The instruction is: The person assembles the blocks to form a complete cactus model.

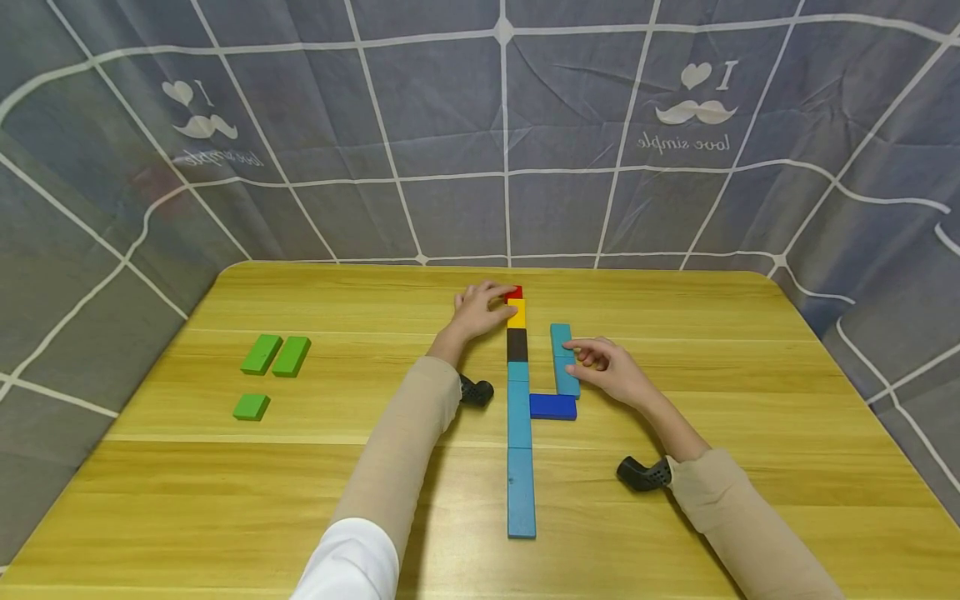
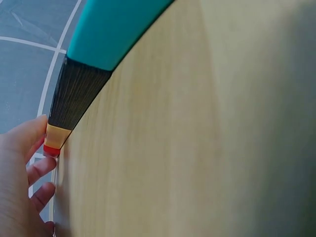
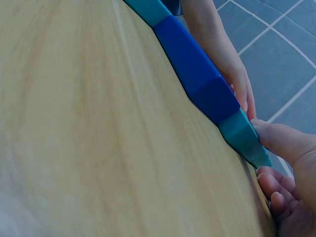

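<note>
A straight column of flat blocks runs down the table. At its far end are a red block (image 1: 514, 292), a yellow block (image 1: 517, 313) and a black block (image 1: 517, 344), with light-blue blocks (image 1: 519, 414) nearer. My left hand (image 1: 480, 310) reaches to the far end, index finger at the red block and thumb at the yellow one. To the right, two light-blue blocks (image 1: 561, 340) stand end to end above a dark-blue block (image 1: 552, 407), which lies crosswise against the column. The right hand (image 1: 611, 371) has index fingertip and thumb at this pair, its other fingers bent.
Three green blocks (image 1: 292, 357) lie apart at the left of the wooden table (image 1: 187, 517). A grey checked curtain (image 1: 450, 133) hangs behind the table's far edge. Black wrist devices (image 1: 643, 473) stick out below both wrists.
</note>
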A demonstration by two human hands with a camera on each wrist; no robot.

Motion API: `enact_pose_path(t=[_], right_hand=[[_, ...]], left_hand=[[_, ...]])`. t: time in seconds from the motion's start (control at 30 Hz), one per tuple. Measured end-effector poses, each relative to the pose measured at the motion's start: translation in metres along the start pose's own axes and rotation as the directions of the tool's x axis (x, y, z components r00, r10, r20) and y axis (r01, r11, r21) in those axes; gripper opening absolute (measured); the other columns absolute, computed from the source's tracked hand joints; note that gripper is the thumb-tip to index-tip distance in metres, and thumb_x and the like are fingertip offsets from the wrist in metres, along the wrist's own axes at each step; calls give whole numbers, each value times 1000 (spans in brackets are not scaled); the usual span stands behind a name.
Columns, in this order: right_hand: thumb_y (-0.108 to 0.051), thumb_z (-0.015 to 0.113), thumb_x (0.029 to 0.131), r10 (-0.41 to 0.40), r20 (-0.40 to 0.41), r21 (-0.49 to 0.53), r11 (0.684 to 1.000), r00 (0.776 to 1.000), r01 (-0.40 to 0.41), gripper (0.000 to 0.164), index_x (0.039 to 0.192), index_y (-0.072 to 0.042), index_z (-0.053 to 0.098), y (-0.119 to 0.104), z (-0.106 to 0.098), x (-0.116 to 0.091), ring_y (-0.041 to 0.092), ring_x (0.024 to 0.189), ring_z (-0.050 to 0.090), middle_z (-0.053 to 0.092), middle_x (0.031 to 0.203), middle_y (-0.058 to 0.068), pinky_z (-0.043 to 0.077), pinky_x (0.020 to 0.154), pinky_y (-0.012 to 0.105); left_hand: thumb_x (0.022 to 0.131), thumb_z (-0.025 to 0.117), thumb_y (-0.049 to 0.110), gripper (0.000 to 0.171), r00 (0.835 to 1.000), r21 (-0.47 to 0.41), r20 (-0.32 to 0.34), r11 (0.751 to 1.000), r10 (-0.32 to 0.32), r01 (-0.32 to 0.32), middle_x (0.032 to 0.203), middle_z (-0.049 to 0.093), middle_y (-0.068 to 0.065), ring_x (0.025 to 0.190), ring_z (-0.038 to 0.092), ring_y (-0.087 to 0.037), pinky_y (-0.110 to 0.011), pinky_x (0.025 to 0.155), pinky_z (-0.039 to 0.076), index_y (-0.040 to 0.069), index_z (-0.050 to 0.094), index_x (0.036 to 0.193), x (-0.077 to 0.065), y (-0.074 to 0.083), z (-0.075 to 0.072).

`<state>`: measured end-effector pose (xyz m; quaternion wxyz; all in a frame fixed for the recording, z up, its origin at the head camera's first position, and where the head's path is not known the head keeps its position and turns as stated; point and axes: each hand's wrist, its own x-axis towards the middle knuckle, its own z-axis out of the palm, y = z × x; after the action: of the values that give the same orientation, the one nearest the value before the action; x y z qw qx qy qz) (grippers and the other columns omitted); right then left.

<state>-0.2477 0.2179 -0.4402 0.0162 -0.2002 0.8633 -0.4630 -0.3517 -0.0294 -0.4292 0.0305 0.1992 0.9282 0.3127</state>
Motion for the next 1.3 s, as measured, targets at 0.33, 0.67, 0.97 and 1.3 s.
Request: enact_pose_path(t=[0.33,0.67,0.97,1.3], right_hand=[[-2,62,85,22,7,-2,1000,1000,-21,35,118,8,56,-27,-2,-5,23,74,42,51,90,18,36,66,26],[-1,61,85,26,12,0,1000,1000,-26,34,117,10,56,-38,-4,-7,23,75,41,51,90,21,36,67,26],[-2,62,85,24,6,-13,1000,1000,-24,34,117,9,56,-38,-4,-7,23,75,42,51,91,20,37,66,26],[-2,61,86,32,18,-3,999,999,-32,34,118,9,56,-39,-4,-7,23,76,42,51,91,20,37,67,25]], left_hand=[[92,51,37,46,1000,-1,14,1000,14,-14,135,41,-2,116,33,-25,-44,94,17,24,46,136,0,0,1],[93,50,38,47,999,7,25,1000,20,-20,138,39,-3,118,32,-26,-44,92,17,24,44,137,0,-1,0],[93,49,37,47,1000,-21,20,1000,20,-19,137,39,-3,117,32,-25,-43,91,16,23,45,137,-1,-1,1],[90,58,29,47,992,-222,-123,975,-3,-25,120,52,-10,102,45,-27,-50,93,16,13,49,132,-11,-13,-16]])
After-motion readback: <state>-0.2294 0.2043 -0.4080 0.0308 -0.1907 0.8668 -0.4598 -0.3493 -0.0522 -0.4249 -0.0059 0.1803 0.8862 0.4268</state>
